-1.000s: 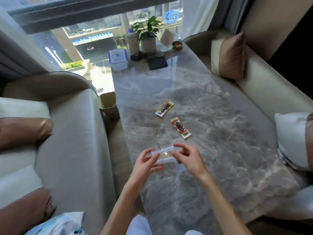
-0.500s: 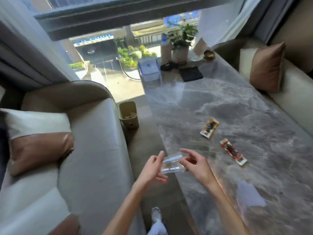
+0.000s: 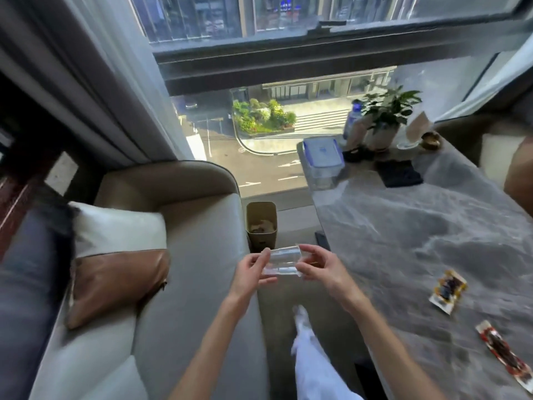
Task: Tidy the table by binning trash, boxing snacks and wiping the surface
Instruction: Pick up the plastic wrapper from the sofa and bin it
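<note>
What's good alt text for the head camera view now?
A left hand and right hand pinch a clear plastic piece by its ends over the gap between a beige sofa and a marble table, near a small tan bin. Two snack packets lie on the table, a blue-lidded box at its far end.

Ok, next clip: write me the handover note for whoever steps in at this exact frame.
Left hand and right hand: the fingers of both pinch the clear plastic trash, held off the table, short of the bin on the floor.
Yellow snack packet and red snack packet lie loose on the table. The lidded box and dark cloth sit at its far end.
Done: nothing confirmable.
Left: bin the plastic, box both snacks, wipe.
</note>
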